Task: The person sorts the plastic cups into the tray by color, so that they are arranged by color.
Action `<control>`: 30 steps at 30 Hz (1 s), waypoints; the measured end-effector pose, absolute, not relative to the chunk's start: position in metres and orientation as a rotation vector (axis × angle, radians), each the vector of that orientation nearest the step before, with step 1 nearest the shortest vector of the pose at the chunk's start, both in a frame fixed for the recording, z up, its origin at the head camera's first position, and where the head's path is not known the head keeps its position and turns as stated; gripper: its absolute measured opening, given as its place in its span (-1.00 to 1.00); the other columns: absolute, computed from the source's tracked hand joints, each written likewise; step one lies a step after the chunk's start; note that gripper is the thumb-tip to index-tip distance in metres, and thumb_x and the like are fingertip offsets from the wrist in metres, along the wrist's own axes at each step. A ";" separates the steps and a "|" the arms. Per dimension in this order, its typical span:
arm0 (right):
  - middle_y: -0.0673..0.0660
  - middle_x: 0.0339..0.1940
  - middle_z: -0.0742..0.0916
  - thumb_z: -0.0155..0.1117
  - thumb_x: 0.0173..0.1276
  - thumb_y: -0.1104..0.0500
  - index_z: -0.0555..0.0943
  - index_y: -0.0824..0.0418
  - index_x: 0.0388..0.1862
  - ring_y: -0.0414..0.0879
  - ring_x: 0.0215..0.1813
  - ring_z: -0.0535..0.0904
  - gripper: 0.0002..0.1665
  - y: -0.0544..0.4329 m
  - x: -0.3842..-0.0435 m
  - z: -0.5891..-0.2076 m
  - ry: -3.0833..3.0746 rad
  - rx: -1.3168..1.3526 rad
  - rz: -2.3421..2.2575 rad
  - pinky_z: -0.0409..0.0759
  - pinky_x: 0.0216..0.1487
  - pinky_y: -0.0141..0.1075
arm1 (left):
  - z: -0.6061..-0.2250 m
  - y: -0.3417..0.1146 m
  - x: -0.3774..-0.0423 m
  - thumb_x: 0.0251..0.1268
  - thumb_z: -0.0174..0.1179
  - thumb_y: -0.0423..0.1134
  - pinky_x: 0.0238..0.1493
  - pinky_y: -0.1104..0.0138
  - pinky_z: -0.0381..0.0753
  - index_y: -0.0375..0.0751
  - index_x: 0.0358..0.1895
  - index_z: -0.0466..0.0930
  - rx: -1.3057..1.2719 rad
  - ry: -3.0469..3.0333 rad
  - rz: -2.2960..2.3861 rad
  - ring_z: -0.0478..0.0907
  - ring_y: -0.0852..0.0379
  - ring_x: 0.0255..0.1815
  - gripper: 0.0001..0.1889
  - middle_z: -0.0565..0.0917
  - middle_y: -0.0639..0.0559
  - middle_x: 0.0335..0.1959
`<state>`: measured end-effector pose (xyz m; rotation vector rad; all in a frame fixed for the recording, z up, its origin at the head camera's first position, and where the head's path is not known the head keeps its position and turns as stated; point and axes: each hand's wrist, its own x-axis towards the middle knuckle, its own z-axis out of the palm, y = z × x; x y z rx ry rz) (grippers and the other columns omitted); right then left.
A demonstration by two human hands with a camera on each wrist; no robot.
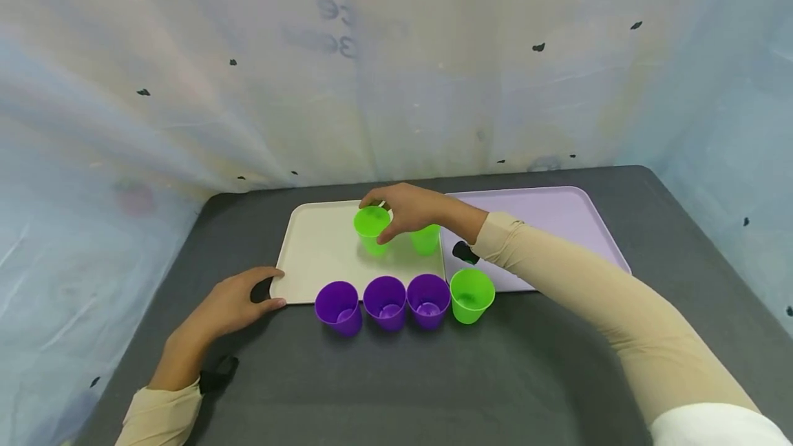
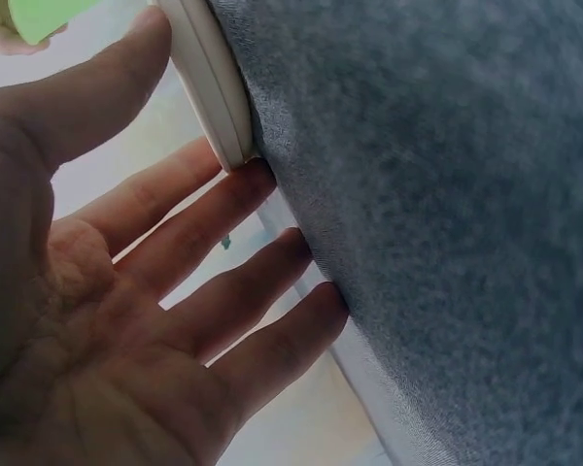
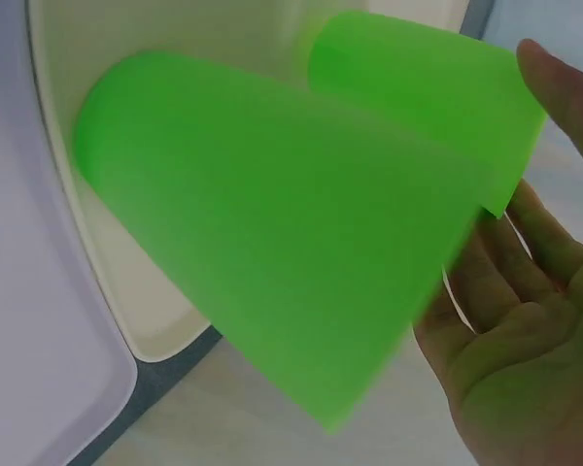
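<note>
My right hand (image 1: 405,210) is over the cream tray (image 1: 319,236), thumb and fingers on either side of a green cup's (image 1: 374,234) rim. That cup (image 3: 418,92) stands upright on the tray, beside another green cup (image 1: 426,239) partly hidden by the wrist. In the right wrist view this nearer cup (image 3: 272,214) hides some of the fingers. My left hand (image 1: 232,301) touches the tray's left edge, its fingers (image 2: 199,233) fairly straight and its thumb on the rim. In front of the trays, three purple cups (image 1: 385,303) and a green cup (image 1: 472,296) form a row.
A lilac tray (image 1: 545,219) adjoins the cream tray on the right, partly under my right forearm. Both lie on a dark grey table (image 1: 396,377). A pale plastic sheet (image 1: 421,88) hangs behind and along the sides.
</note>
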<state>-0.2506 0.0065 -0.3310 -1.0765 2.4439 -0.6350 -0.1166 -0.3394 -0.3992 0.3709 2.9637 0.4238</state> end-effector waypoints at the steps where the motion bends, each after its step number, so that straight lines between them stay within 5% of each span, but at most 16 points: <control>1: 0.07 0.38 0.57 0.54 0.17 -0.01 0.41 0.03 0.43 0.01 0.42 0.46 -0.14 0.005 -0.252 -0.332 2.444 -1.076 -0.622 0.42 0.45 -0.13 | -0.398 -0.340 -0.116 0.23 0.36 0.09 0.22 -0.24 0.45 -0.13 0.25 0.55 0.372 2.962 0.429 0.49 -0.37 0.29 -0.41 0.59 -0.26 0.26; 17: 0.00 0.50 0.44 0.49 0.24 -0.01 0.27 0.02 0.52 0.01 0.49 0.40 -0.08 0.039 -0.244 -0.312 2.390 -1.105 -0.830 0.37 0.49 -0.09 | -0.396 -0.337 -0.115 0.22 0.35 0.14 0.23 -0.25 0.44 -0.11 0.27 0.54 0.348 2.938 0.427 0.48 -0.37 0.30 -0.38 0.57 -0.26 0.28; 23: -0.04 0.42 0.52 0.42 0.31 -0.06 0.36 -0.03 0.46 -0.04 0.46 0.42 -0.22 0.086 -0.201 -0.297 2.450 -1.076 -1.041 0.36 0.49 -0.04 | -0.397 -0.338 -0.115 0.24 0.34 0.11 0.23 -0.24 0.45 -0.13 0.27 0.54 0.363 2.948 0.424 0.49 -0.36 0.29 -0.39 0.58 -0.25 0.27; 30: -0.08 0.38 0.54 0.42 0.31 -0.06 0.38 -0.07 0.43 -0.12 0.39 0.46 -0.26 0.150 -0.133 -0.324 2.618 -0.991 -1.121 0.47 0.36 -0.09 | -0.400 -0.334 -0.109 0.24 0.36 0.06 0.22 -0.25 0.45 -0.16 0.27 0.54 0.350 2.948 0.433 0.48 -0.38 0.29 -0.40 0.58 -0.28 0.26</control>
